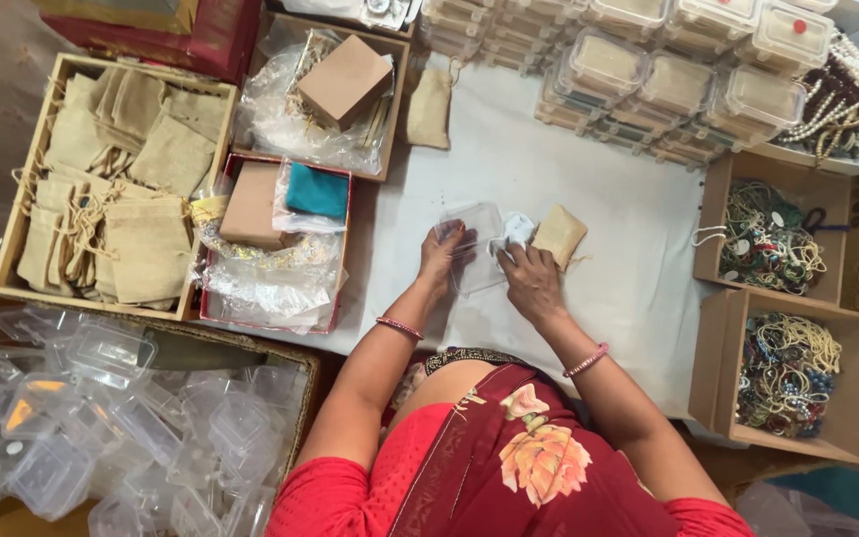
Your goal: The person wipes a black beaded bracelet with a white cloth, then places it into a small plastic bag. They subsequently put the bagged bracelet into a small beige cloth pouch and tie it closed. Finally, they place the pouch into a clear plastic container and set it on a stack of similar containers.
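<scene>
2 hands (489, 268) on clear box (474, 244)

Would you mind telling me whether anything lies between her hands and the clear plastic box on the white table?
Nothing visible does. The left hand already grips the clear plastic box at its edge, and the right hand rests against its other side, beside a white cloth and a small burlap pouch.

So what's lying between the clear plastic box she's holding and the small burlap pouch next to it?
In the head view, a crumpled bit of white tissue lies between the clear box and the burlap pouch, just above her right hand.
</scene>
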